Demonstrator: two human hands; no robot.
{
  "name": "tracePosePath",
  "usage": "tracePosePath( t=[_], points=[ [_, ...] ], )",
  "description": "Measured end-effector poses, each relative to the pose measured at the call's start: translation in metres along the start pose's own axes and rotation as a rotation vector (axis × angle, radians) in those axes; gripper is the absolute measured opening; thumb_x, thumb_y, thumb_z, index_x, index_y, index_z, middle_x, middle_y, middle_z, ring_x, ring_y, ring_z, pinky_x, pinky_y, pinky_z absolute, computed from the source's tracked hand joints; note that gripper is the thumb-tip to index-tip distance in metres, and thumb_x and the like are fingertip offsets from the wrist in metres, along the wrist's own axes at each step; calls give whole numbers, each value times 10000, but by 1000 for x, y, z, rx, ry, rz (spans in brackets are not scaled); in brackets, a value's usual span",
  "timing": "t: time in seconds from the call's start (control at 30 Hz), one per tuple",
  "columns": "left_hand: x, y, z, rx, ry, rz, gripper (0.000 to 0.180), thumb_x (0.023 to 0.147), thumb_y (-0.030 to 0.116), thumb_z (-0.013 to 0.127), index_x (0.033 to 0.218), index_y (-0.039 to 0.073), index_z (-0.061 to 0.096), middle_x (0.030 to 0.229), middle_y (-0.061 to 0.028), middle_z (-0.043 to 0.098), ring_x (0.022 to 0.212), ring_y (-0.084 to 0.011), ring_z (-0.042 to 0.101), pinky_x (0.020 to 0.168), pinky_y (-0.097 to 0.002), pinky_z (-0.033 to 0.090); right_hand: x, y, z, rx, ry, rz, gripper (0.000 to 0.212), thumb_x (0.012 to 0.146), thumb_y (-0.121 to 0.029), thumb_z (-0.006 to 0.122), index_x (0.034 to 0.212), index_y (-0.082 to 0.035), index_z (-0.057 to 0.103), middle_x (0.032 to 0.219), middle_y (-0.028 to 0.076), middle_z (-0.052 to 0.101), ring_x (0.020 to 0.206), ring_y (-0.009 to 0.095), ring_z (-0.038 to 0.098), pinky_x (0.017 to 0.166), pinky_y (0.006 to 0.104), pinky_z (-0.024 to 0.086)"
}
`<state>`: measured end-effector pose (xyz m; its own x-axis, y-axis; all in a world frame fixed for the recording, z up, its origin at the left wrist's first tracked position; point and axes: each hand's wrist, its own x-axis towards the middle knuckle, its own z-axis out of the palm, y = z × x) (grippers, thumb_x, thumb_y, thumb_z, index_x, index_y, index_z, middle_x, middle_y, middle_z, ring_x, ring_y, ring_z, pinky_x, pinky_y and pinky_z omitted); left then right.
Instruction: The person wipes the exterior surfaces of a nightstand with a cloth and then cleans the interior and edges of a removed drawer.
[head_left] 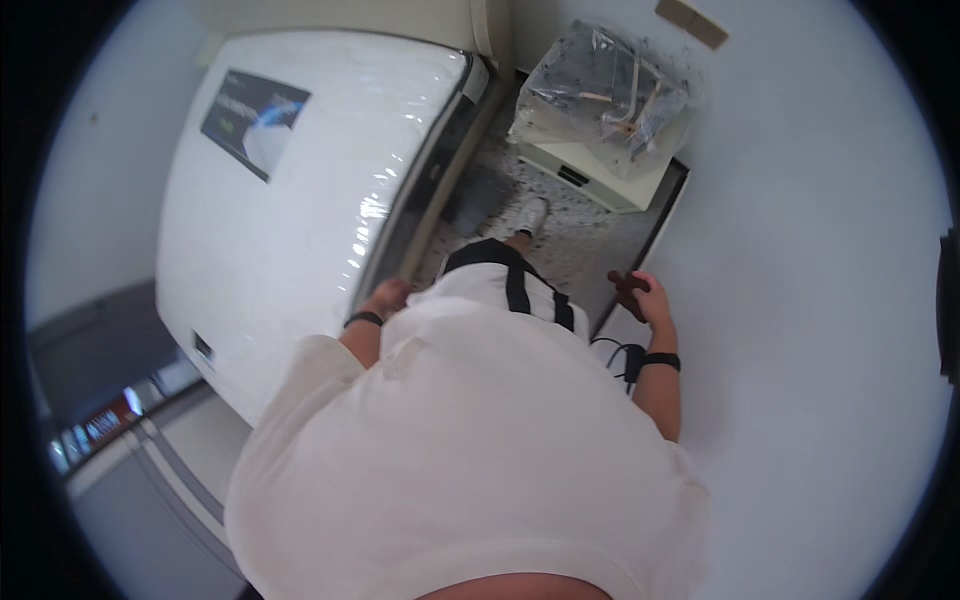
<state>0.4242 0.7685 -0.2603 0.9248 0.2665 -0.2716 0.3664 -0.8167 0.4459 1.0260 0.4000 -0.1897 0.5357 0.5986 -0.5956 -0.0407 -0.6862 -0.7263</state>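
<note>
My right hand (654, 298) is closed around a small dark brown object (627, 288) with rounded knobby ends; its kind is unclear. It is held out beside the white wall. My left hand (390, 294) hangs beside the long edge of a plastic-wrapped white mattress (290, 230). Its fingers are blurred and partly hidden, so I cannot tell whether it holds anything or touches the mattress. Each wrist carries a dark band.
Ahead on the right, a cream bedside cabinet (575, 178) bears a large clear plastic bag (610, 95) with things inside. A beige headboard (340, 15) borders the mattress. Speckled floor (580, 240) lies between bed and wall. A black cable with an adapter (633, 362) shows below my right hand.
</note>
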Motion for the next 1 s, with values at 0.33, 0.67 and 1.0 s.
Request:
tracePosePath(
  t=[0.33,0.67,1.0],
  points=[
    [24,-28,-135,-867,-101,-1351,300,971,250,471,1191,119,628,953,-81,701,716,-194,598,586,-338,412,-133,97,85,424,105,179,411,821,56,510,1201,-50,627,1155,111,674,1076,252,642,945,367,524],
    [234,26,-225,-302,-466,-126,232,961,254,559,1073,85,670,888,-73,693,819,-196,657,770,-339,529,-238,61,229,288,563,371,193,832,13,537,965,-39,667,869,98,690,841,215,663,806,345,527],
    [203,-22,-214,70,-854,158,223,933,276,553,1046,98,627,969,-164,708,962,-393,664,836,-446,525,-390,31,367,308,831,726,259,914,-269,688,932,-10,694,844,117,709,812,212,656,767,357,514]
  ],
)
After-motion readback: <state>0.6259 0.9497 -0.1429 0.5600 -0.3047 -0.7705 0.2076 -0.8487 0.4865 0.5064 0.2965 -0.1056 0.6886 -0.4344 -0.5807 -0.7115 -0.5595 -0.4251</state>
